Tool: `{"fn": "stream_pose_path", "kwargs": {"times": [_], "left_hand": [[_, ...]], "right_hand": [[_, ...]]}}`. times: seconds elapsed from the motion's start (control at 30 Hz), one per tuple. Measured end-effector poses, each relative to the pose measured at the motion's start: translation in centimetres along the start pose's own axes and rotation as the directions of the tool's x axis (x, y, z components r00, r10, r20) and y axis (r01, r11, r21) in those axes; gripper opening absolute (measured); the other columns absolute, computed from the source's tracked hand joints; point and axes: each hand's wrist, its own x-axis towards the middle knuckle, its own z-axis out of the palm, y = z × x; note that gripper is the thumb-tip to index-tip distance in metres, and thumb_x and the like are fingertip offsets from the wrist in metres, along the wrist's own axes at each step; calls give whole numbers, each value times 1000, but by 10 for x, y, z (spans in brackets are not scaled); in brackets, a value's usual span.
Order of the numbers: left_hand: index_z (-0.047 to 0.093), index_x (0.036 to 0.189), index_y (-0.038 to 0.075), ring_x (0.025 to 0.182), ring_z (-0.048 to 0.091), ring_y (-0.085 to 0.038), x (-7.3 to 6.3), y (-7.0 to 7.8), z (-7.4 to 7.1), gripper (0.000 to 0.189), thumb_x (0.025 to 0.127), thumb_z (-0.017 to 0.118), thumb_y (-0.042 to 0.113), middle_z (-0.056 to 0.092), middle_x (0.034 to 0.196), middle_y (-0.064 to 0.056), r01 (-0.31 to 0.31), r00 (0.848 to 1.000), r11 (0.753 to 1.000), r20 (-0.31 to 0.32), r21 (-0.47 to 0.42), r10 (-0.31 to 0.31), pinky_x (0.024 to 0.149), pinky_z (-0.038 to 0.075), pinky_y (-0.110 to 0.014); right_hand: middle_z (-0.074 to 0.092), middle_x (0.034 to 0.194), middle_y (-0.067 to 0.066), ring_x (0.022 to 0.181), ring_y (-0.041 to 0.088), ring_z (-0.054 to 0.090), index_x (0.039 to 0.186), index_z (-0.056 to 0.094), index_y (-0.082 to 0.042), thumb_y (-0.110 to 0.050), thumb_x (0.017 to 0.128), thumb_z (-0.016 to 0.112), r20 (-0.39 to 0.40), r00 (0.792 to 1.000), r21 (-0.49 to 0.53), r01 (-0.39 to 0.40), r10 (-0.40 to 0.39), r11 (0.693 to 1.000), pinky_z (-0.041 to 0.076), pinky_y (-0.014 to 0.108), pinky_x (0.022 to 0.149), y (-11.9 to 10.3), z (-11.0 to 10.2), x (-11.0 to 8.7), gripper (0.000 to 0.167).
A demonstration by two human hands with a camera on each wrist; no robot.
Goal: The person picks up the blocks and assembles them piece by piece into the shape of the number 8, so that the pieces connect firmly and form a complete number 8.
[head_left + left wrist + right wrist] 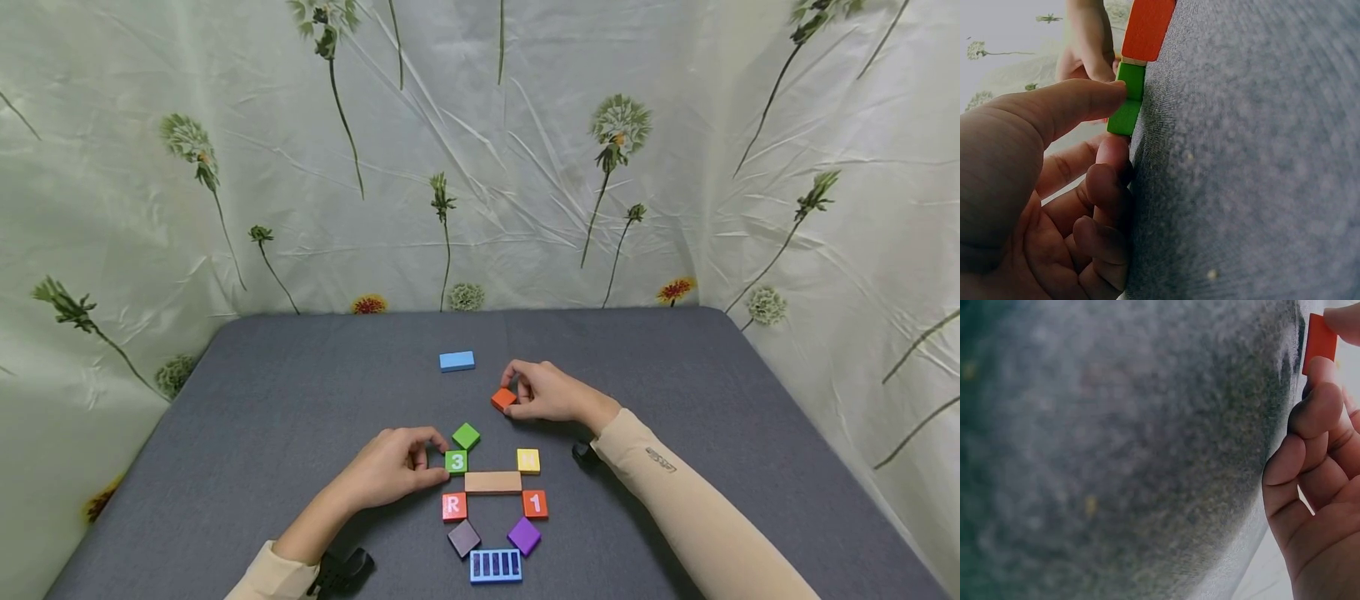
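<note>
With thumb and index finger, my left hand [390,467] pinches the green block marked 3 [456,462] at its left side. Thumb and finger also lie against green wood [1125,117] in the left wrist view. A plain green block [466,436] sits turned at an angle just beyond it. My right hand [553,393] holds an orange-red block [503,400] between thumb and index finger, farther up the table and to the right. In the right wrist view that same block [1320,345] appears at the upper right edge, gripped at both ends.
Nearer me, a tan wooden plank [492,482] lies between the rows, below a yellow block [528,462]. Red blocks marked R [453,507] and 1 [535,504], two purplish blocks [524,537] and a slotted blue block [496,567] follow. A light blue block [457,362] lies farther back.
</note>
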Motion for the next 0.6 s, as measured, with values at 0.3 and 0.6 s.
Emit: {"fn": "stream_pose_path", "kwargs": {"times": [0.3,0.6], "left_hand": [[74,115,19,59,45,1,0,1,0,27,93,85,30,56,71,11,4,1000,1000,-3,8,-4,53,32,-20],[74,115,19,59,44,1,0,1,0,27,93,85,30,56,71,11,1,1000,1000,-7,14,-1,54,32,-20]], "right_hand": [[59,75,-8,62,2,49,121,62,-7,-18,95,77,6,999,6,35,-35,999,43,21,64,-1,-1,-8,31],[58,75,-7,62,2,49,120,63,-8,-18,94,78,15,999,17,40,-40,999,42,21,63,-1,-3,-19,32]]}}
